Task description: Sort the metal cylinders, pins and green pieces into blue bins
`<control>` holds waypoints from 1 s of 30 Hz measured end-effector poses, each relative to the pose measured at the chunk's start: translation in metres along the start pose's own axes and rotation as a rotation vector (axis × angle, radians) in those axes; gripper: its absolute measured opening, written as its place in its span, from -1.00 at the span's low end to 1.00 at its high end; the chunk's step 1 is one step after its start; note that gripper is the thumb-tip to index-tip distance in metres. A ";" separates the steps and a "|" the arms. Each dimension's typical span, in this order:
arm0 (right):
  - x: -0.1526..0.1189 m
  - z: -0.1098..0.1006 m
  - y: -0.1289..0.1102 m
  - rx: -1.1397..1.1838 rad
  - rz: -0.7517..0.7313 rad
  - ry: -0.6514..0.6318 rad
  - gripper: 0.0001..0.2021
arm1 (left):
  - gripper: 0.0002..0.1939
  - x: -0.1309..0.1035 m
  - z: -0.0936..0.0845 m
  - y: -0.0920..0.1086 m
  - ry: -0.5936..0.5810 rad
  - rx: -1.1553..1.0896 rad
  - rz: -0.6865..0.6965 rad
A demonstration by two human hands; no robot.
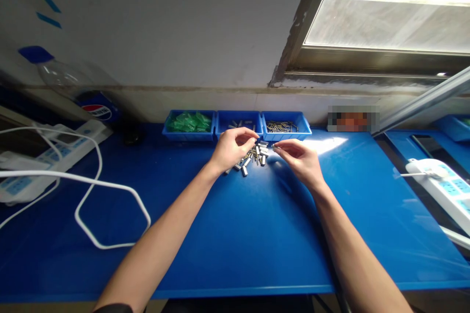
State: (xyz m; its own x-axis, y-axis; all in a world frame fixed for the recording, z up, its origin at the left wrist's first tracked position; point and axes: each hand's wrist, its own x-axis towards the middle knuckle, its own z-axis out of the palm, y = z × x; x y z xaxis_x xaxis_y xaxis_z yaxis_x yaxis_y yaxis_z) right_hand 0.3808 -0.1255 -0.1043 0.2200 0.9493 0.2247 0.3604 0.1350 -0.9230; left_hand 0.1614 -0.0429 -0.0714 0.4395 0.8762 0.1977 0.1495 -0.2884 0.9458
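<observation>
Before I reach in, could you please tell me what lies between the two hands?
A loose pile of small metal parts on the blue table, between the left hand and right hand, in the head view.

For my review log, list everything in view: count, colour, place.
Table: one, blue, under hands
Bins: four, blue; three by wall, one far right
Film-like pieces: several, green, left bin
Blocks: many, silvery, table pile, middle bin
Pins: many, brassy, right bin, pile
Bottle: one, clear, blue cap, left
Power strips: white, one right, left count unclear
Cables: several, white, both sides
Tape: two, blue, wall
Window: one, brown-framed, upper right
Pixelated patch: one, right of bins
Left hand, right hand: bare, beside pile
</observation>
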 end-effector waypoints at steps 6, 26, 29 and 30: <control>-0.001 0.010 -0.014 0.327 0.142 0.072 -0.69 | -0.82 -0.003 0.003 0.002 -0.153 -0.057 -0.038; -0.005 0.027 -0.012 0.326 0.206 0.007 -0.67 | -0.84 0.000 -0.005 -0.004 -0.116 -0.189 -0.108; -0.007 0.026 -0.011 0.119 0.126 0.027 -0.70 | -0.80 0.004 -0.009 -0.010 0.033 -0.219 -0.077; -0.008 0.026 -0.010 0.035 0.082 0.022 -0.72 | -0.78 0.006 -0.011 -0.011 0.082 -0.224 -0.063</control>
State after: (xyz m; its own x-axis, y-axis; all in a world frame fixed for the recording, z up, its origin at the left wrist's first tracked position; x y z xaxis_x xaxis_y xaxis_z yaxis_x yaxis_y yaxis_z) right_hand 0.3518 -0.1267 -0.1047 0.2672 0.9512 0.1543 0.3082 0.0674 -0.9489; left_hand 0.1528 -0.0305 -0.0784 0.3611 0.9206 0.1484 -0.0299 -0.1477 0.9886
